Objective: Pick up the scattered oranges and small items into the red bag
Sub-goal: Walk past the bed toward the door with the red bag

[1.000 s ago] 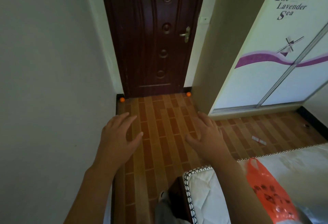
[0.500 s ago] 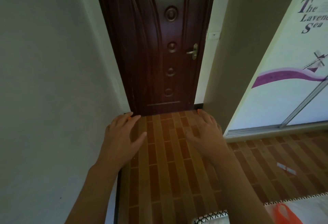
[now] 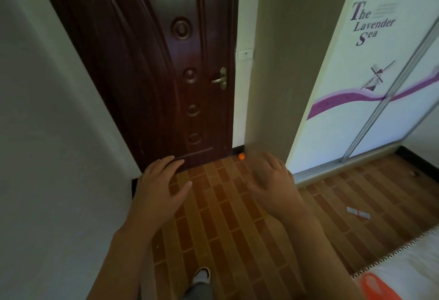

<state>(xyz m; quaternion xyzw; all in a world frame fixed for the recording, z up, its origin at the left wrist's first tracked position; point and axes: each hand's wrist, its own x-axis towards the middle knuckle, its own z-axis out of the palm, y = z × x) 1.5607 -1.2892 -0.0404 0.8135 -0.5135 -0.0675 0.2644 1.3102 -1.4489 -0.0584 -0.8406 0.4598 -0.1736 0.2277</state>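
Our left hand (image 3: pixel 161 185) spread, holding nothing | our right hand (image 3: pixel 273 180) spread, holding nothing | small round orange (image 3: pixel 241 156) on floor (image 3: pixel 213 228) by door (image 3: pixel 166 73) | red bag (image 3: pixel 377 287) on bed (image 3: pixel 415 264)

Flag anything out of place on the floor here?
Yes. One small orange lies loose at the right foot of the door. A white paper scrap sits on the brick-pattern floor near the wardrobe. Both hands hold nothing.
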